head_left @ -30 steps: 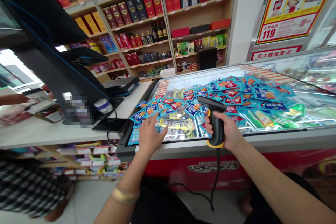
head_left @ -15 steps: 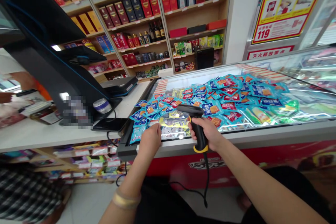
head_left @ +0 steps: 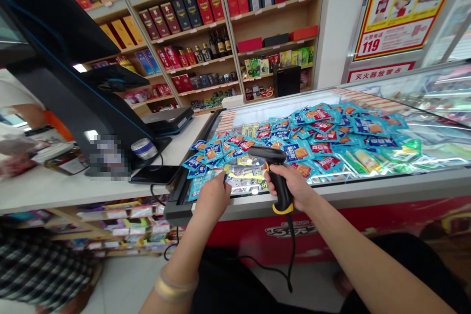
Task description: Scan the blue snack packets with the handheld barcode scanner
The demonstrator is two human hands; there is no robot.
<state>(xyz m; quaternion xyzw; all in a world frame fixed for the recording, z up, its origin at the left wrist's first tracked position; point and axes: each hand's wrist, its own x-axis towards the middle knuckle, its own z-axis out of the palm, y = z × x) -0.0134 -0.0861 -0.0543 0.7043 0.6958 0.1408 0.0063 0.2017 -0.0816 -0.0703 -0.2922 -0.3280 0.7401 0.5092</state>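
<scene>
My right hand (head_left: 297, 187) is wrapped around the grip of a black and yellow barcode scanner (head_left: 282, 190), its head pointing left over the glass top. My left hand (head_left: 212, 197) is closed at the front edge of the freezer, with its fingertips partly hidden. A light-blue snack packet (head_left: 196, 187) lies against the far side of that hand and appears pinched in it. Beyond both hands spreads a heap of blue snack packets (head_left: 324, 127), some with red and some with dark-blue labels. A black cable (head_left: 293, 245) hangs from the scanner.
The glass-topped freezer (head_left: 346, 189) runs across the front. At left, a white counter (head_left: 22, 194) carries a black monitor stand (head_left: 73, 93), a phone (head_left: 156, 174) and a round tub (head_left: 144, 148). Another person's checked garment (head_left: 40, 267) shows lower left. Shelves of boxes stand behind.
My left hand has shifted slightly right, and the light-blue packet beside it has slid right too. My right hand and the scanner have barely moved.
</scene>
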